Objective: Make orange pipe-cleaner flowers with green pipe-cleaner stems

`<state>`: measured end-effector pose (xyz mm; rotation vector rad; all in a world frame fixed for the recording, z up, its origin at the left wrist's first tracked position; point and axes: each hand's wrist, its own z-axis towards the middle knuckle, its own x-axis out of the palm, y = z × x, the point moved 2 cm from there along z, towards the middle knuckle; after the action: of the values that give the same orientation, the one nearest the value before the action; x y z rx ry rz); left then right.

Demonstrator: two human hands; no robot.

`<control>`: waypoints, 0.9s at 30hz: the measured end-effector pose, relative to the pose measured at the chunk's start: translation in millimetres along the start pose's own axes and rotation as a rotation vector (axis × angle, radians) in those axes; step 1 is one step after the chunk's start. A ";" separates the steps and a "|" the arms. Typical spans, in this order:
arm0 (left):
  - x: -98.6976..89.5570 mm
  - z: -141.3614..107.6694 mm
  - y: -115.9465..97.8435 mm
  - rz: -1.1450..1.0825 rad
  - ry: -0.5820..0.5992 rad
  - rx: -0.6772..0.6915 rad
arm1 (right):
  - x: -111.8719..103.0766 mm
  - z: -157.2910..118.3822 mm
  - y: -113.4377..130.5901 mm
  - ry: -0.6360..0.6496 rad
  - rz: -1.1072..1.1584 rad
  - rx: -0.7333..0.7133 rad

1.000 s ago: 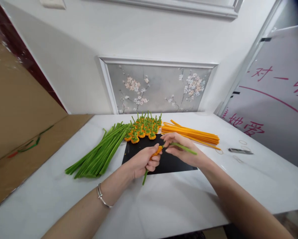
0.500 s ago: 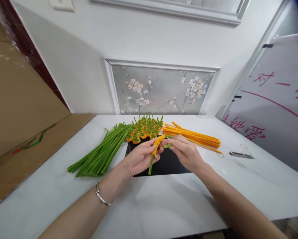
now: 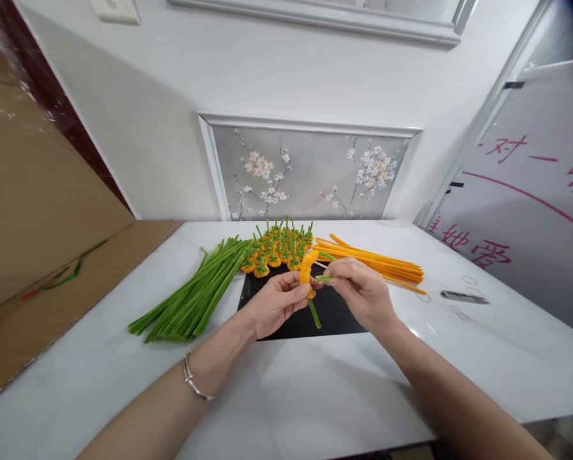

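Note:
My left hand point(image 3: 280, 301) pinches a coiled orange pipe cleaner point(image 3: 306, 271) between thumb and fingers, held above the black mat point(image 3: 329, 313). A green pipe cleaner point(image 3: 315, 314) runs through the coil, one end sticking out below and the other bending over at the top right. My right hand point(image 3: 363, 289) is closed on a green part just right of the coil; its fingertips partly hide the grip. Behind the hands stand several finished orange and green pieces point(image 3: 276, 246) with upright green stems.
A bundle of green pipe cleaners point(image 3: 195, 291) lies left on the white table point(image 3: 305, 396). Orange pipe cleaners point(image 3: 377, 260) lie at right, near a metal tool point(image 3: 464, 297) and thin rings point(image 3: 469, 280). Cardboard point(image 3: 41, 191) stands left; a wall point(image 3: 166, 166) rises behind.
The orange coil has turned more upright in my left hand, and its lower green end now points down to the right. My right hand has shifted slightly right, still gripping green.

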<state>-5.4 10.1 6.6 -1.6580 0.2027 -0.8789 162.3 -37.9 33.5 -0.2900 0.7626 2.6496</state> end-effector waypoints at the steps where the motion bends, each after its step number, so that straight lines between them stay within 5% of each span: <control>1: -0.3 0.1 0.5 0.000 -0.013 -0.006 | -1.3 0.9 -0.4 0.005 0.000 -0.011; 12: -1.4 4.1 -5.9 -0.292 -0.130 0.064 | 1.6 -0.9 3.3 0.236 -0.119 -0.072; 27: 2.5 4.3 -1.1 -0.262 -0.175 0.092 | 8.8 -5.7 13.5 0.196 -0.357 -0.128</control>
<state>-1.2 12.3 8.6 -1.6875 -0.1767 -0.9168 149.4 -49.0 32.5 -0.6632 0.5382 2.3548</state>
